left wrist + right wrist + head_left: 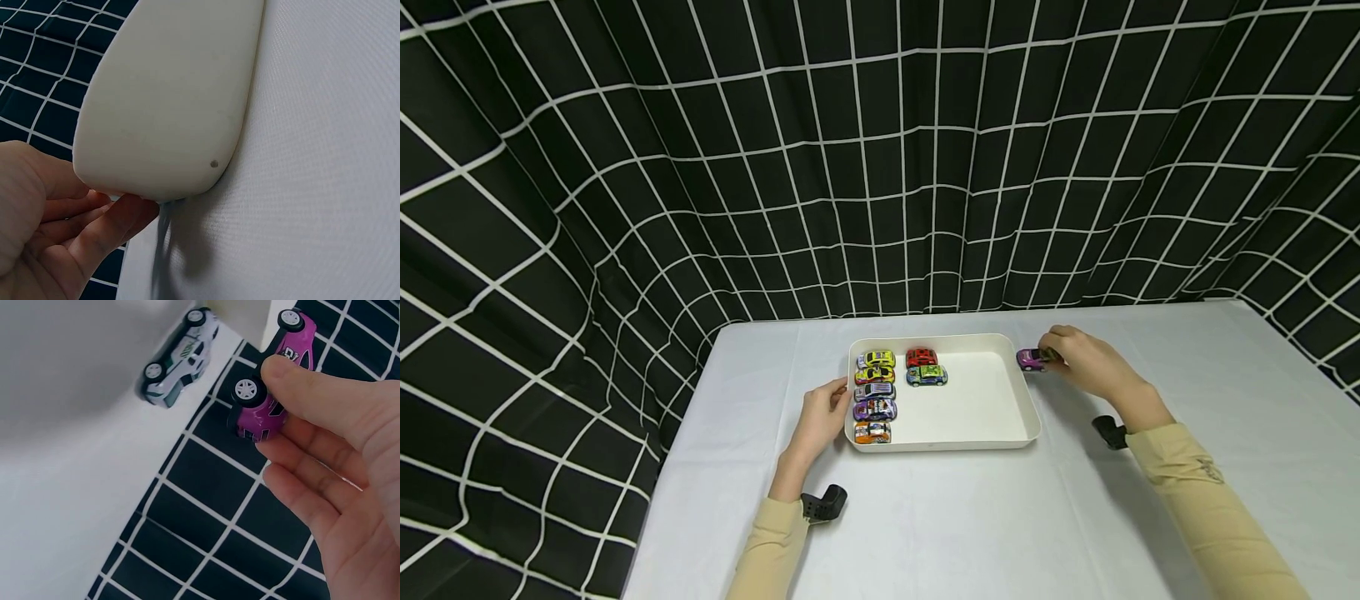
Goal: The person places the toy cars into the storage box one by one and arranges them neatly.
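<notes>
My right hand point(1090, 367) pinches a magenta toy car point(259, 417) between thumb and fingers, just beyond the right wall of a white tray point(955, 446). Beside that wall, the right wrist view has a white and green toy car point(178, 359) on the table. At the tray's left end, my left hand point(820, 417) holds the rim with thumb and fingers; its fingertips are partly hidden in the head view. Inside the tray, several toy cars form a left column, from a yellow one point(880, 358) down to an orange one point(872, 432). A red car point(921, 357) and a green-blue car point(927, 376) sit right of them.
The table point(955, 525) is covered with a white cloth. A black curtain with white grid lines point(917, 167) hangs behind it and at both sides. Black wrist devices sit on the left wrist point(825, 503) and the right wrist point(1108, 432).
</notes>
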### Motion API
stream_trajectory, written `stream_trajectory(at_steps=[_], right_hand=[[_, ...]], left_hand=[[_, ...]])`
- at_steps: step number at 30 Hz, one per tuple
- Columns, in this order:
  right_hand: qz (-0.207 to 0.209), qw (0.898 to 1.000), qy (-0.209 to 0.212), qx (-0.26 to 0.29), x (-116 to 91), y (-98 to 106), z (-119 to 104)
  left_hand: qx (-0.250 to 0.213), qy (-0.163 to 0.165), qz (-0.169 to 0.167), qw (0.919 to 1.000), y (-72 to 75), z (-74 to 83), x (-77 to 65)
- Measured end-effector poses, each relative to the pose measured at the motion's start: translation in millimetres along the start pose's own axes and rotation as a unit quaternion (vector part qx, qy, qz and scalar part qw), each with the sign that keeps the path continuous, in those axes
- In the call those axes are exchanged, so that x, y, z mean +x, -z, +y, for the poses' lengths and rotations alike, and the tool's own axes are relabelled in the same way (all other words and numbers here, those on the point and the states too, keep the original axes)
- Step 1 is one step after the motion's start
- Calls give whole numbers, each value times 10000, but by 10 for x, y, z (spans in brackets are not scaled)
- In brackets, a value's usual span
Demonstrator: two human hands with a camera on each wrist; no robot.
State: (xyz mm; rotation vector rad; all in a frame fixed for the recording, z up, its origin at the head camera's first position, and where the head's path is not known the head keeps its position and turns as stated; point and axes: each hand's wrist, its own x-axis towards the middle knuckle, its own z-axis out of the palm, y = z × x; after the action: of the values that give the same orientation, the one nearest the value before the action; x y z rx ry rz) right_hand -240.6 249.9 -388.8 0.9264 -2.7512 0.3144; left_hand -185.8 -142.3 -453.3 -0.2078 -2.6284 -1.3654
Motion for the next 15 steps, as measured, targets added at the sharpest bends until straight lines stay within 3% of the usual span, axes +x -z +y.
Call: stream_trajectory(at_steps=[15], right_hand=[[49,9998,199,-3,147,-9,-185]], left_hand=[[-1,-56,-5,10000,4,-6,6]])
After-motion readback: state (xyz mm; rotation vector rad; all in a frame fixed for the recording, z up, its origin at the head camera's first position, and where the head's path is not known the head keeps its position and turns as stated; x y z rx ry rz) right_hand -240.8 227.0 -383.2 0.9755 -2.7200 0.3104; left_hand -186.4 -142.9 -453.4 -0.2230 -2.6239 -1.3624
